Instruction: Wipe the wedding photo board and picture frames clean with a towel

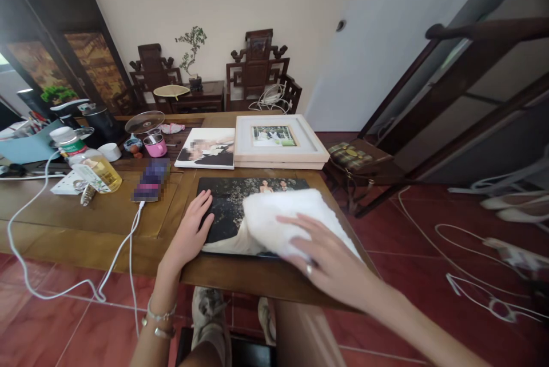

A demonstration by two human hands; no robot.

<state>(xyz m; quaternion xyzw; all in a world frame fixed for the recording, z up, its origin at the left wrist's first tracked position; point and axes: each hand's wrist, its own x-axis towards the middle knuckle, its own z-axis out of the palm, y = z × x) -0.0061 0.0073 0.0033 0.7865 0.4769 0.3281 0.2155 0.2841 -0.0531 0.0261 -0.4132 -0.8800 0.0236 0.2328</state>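
Observation:
A dark photo album or panel with a wedding picture lies flat near the table's front edge. My left hand rests on its left edge, fingers stretched out and holding nothing. Over the right part of the picture lies a fluffy white cloth, hiding much of it. My right hand, slightly blurred, presses on the cloth with its fingers bent over it. Just behind stand a white-edged photo book and a pale wooden picture frame, side by side.
On the wooden table, to the left, are a charging phone, a bottle of yellow liquid, a pink cup and a blue box. White cables hang over the front edge. A chair holds a plaid bag.

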